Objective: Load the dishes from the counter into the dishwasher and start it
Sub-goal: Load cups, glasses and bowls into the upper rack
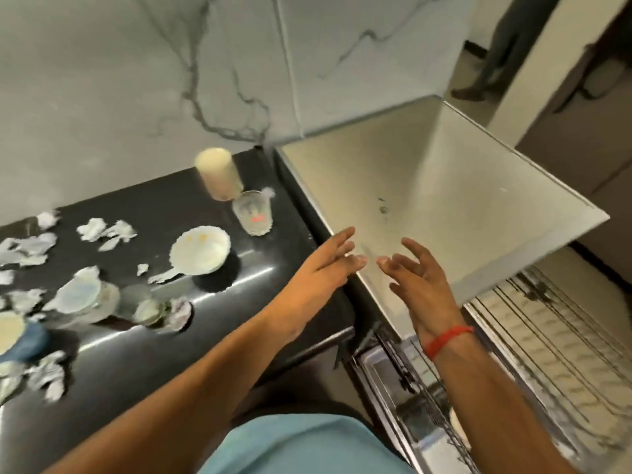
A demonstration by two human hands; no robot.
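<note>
Nearest the camera, below the counter edge, the dishwasher's pulled-out rack (533, 340) stood open at the person's right, its wire tines looking bare as far as the blur allowed. Above it both hands hung empty with fingers spread: the left hand (325, 265) over the dark counter's (143, 364) edge, the right hand (420, 278), a red thread (446, 340) at its wrist, over the steel top (444, 200). On the counter to the left lay a smeared heap of small plates (85, 295) among crumpled paper scraps (106, 230). Beyond stood a white bowl (200, 251): stiff, probably breakable ceramic, best lifted by its rim with a thumb inside. Farther back a clear glass (253, 213) looked light, slick and fragile, so a grasp round its wall would suit; just behind it, a cream tumbler (219, 177) near the marble wall
</note>
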